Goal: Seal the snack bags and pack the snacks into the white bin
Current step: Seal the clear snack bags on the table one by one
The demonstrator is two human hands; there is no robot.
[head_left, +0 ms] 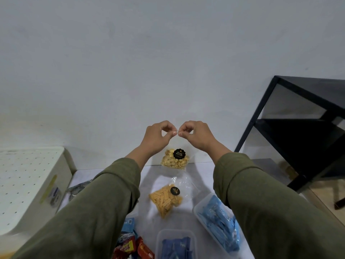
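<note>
In the head view, both hands are up in the middle of the frame. The left hand [158, 134] and the right hand [196, 133] each pinch the top edge of a clear snack bag [175, 159], thumb against finger, with the pinching fingers [174, 133] almost touching each other. The bag hangs down from them, above the far edge of the counter [197, 176].

The bag looks light and soft. The thin plastic is likely slippery, and the yellow snacks inside could crack if squeezed. The best place to hold seems to be the flat top strip, not the full bottom part.

Lower in the frame, a second clear bag [166, 200] of orange sticks lies on the counter, and its top looks open. It probably handles the same way.

At the left sits a white box with small dots [28, 184]; I cannot tell if this is the white bin. Two clear tubs of blue packets [218, 221] sit at the lower right, and red and blue packets [130, 245] lie at the bottom. A black shelf [298, 128] stands at the right, close to the right arm. The open room is in the middle, near the far edge.
</note>
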